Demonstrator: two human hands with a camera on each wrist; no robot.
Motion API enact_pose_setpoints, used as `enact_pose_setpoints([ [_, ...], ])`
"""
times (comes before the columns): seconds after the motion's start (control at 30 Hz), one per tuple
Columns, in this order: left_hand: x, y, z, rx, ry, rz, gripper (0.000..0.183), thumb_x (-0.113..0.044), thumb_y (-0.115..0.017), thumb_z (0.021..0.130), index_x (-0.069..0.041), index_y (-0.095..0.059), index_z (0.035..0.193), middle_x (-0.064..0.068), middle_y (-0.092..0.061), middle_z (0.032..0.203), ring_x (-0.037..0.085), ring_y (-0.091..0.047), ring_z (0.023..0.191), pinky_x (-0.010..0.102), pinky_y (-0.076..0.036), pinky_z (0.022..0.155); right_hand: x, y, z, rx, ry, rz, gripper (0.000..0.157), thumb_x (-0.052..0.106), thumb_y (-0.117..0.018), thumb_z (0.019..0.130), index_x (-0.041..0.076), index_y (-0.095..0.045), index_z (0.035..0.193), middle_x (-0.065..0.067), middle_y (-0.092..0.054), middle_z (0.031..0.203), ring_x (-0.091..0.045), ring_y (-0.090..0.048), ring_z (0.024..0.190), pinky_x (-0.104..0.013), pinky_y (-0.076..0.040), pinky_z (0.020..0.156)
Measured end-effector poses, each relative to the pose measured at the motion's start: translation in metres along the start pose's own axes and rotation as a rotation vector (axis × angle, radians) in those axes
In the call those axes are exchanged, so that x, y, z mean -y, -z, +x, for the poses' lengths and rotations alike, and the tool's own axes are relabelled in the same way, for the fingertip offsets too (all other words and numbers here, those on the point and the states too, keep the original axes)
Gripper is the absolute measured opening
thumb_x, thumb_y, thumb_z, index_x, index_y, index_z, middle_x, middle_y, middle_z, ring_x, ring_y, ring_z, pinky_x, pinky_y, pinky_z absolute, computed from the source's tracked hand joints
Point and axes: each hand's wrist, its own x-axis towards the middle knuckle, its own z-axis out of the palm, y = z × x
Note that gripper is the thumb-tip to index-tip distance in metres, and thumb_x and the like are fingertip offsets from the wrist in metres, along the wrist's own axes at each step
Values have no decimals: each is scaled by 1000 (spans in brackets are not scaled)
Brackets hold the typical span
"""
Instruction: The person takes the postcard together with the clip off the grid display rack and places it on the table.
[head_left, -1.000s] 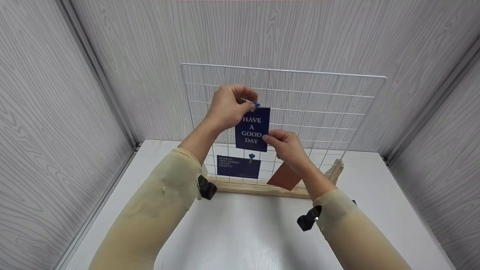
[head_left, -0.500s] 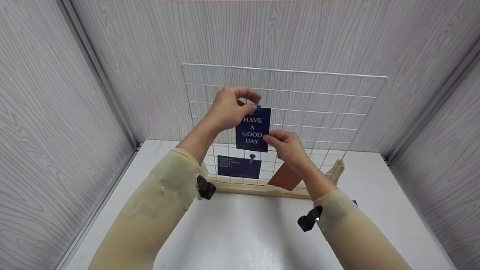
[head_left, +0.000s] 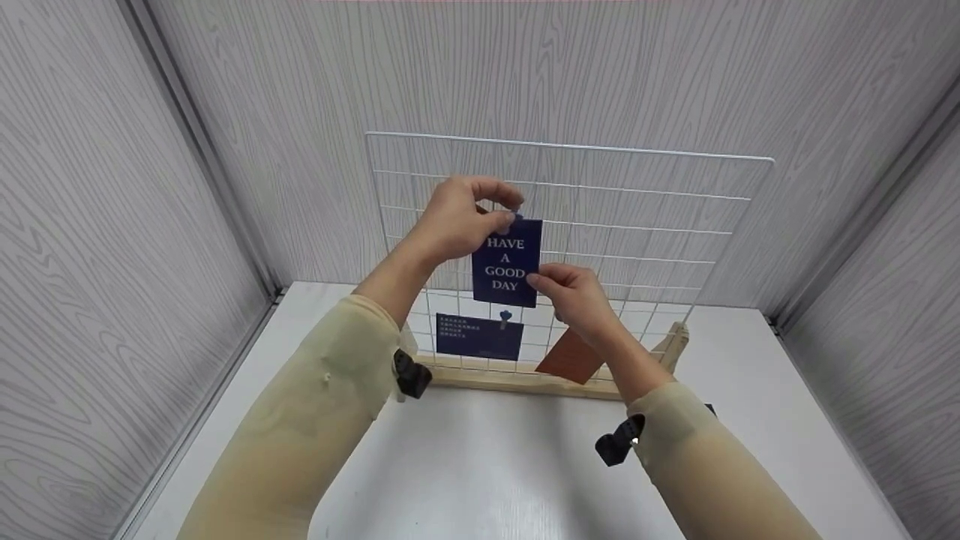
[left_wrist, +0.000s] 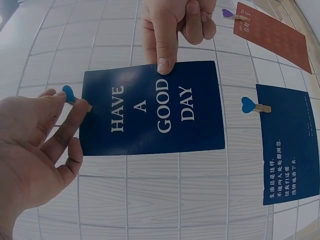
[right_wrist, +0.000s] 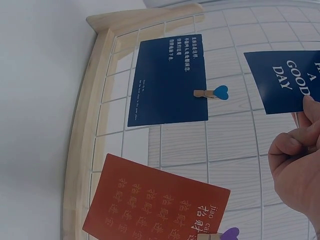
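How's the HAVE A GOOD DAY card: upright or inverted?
Upright: in the head view, the card reads right way up, left hand at its top edge, right hand pinching its side.

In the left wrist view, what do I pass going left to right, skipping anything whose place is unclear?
Left hand → HAVE A GOOD DAY card → blue heart clip → blue card with Chinese writing.
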Motion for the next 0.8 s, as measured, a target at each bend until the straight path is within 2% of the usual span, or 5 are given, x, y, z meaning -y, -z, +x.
enact_pose_setpoints([
  [0.27,2,-3,1,-26,0,16,23,-9,-74,101,-15,-78,123,-3,-74,119,16,-71,96,28,-59,84,0,-1,0,9,-1,8,23,17,-67,107,4,-79,120,-7,-70,89,-5,-39,52,-20,-33,46],
  [0.63,6,-5,3,-101,-61,14,20,-8,-75,99,-12,-79,118,0,-78,113,16,-72,95,30,-57,85,1,-2,1,-1,-7,16,23,16,-67,106,4,-79,121,-4,-68,82,-6,-38,47,-21,-31,45],
  [0.8,5,-6,3,-116,-58,-1,19,-7,-76,98,-10,-80,116,-1,-78,111,15,-72,93,29,-58,84,1,-3,2,-16,-15,13,24,15,-67,106,2,-77,124,-5,-68,84,-6,-38,47,-21,-30,44],
])
